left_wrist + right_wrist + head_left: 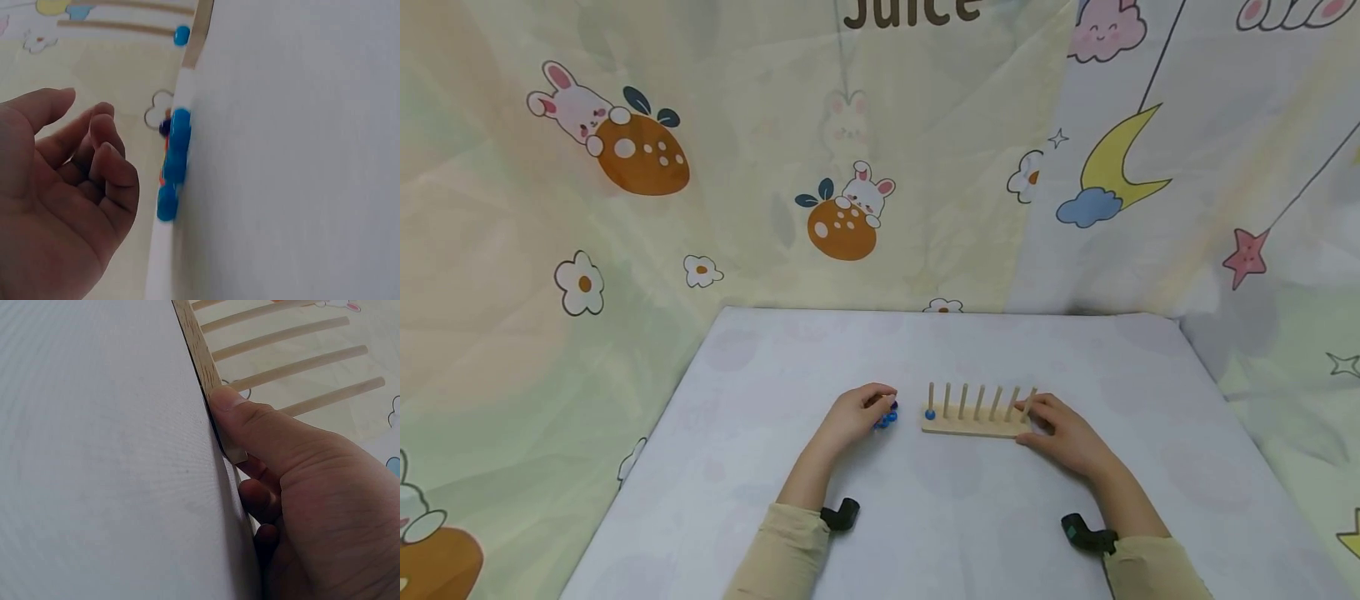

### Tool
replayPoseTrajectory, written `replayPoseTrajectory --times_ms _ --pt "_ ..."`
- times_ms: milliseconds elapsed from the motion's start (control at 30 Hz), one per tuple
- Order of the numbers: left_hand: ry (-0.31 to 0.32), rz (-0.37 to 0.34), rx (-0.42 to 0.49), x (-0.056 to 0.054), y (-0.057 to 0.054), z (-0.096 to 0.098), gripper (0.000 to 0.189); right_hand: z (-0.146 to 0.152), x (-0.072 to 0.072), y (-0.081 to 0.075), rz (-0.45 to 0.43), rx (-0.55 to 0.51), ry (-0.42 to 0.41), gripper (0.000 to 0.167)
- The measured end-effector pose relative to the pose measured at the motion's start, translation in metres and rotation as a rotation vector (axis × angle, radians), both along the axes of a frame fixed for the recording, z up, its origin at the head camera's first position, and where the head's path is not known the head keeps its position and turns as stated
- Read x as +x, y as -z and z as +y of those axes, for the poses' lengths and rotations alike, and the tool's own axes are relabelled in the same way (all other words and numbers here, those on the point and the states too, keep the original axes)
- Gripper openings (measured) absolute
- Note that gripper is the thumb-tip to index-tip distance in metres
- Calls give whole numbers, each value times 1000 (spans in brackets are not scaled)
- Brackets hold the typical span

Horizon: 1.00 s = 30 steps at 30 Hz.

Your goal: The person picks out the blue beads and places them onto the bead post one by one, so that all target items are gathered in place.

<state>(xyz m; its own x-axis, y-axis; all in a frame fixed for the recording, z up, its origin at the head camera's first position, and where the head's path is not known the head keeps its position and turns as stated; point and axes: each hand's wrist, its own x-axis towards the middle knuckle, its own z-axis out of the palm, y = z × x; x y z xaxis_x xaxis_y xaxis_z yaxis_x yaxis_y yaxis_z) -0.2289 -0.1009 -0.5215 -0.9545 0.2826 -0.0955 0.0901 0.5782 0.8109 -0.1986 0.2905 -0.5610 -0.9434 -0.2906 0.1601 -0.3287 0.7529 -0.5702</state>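
Note:
A wooden peg board [973, 429] with a row of upright pegs sits on the table, with one blue bead [930, 414] on its leftmost peg. My right hand [1063, 433] grips the board's right end, thumb [228, 399] along its near side. To the left of the board lies a small cluster of blue beads [175, 165], with a dark blue bead [165, 127] and bits of red and yellow behind them. Just over this cluster hovers my left hand [853, 414], its fingers loosely bent. In the left wrist view a gap shows between thumb and fingertips, with nothing held there.
A white-covered table [970, 508] carries the board and beads. Behind it and at its sides hangs a printed curtain [760, 167] with rabbits, flowers and a moon. Black wrist cameras [841, 515] are strapped at both sleeves.

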Motion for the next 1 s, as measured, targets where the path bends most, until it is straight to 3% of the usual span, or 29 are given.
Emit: replayPoseTrajectory --times_ms 200,400,800,1000 --pt "-94 -35 -57 -2 8 -23 33 2 0 2 2 15 6 54" --pt "-150 0 -109 -4 18 -34 27 2 0 3 7 17 8 53" --pt "-122 148 -185 -5 25 -41 26 0 -1 0 -27 8 23 53" --pt "-94 177 -253 -5 34 -44 28 0 -1 -1 -32 10 4 54"
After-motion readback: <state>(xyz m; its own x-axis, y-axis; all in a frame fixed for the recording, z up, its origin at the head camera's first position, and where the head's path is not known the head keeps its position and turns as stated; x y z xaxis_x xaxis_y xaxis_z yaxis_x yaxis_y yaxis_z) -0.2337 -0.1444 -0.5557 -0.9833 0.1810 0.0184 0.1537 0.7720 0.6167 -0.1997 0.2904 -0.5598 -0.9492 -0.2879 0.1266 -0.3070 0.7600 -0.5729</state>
